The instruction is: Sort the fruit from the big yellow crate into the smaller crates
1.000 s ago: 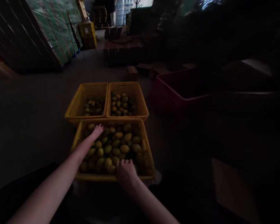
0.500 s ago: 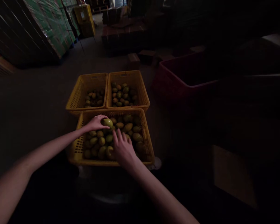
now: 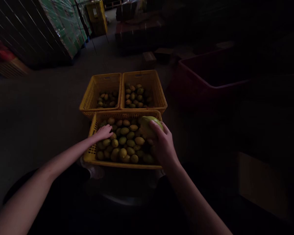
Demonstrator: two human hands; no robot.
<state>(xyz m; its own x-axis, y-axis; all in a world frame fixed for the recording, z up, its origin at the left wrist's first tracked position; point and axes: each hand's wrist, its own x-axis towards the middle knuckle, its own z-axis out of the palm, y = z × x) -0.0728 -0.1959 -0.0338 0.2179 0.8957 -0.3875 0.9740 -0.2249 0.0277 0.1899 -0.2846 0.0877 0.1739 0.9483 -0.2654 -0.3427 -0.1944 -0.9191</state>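
Several green and yellow mangoes (image 3: 130, 143) fill the near yellow plastic crate (image 3: 127, 165). My right hand (image 3: 165, 140) is closed around a larger-looking green mango (image 3: 150, 125), raised over the crate's right side. Toward the crate's left side, my left hand (image 3: 104, 132) rests on or just above the fruit, its fingers stretched forward. No fruit shows in its grasp, though the underside of the palm is hidden.
Behind stand two more yellow crates, the left one (image 3: 87, 98) and the right one (image 3: 159, 93), with mangoes inside. A dark pink bin (image 3: 193, 75) is at the right. Wrapped green stacks (image 3: 66, 27) stand far left, and a cardboard piece (image 3: 262, 186) lies lower right.
My left hand no longer holds the mango it had and has gone to the crate's left side. My right hand has moved right and up and now grips a green mango. The view has shifted slightly.
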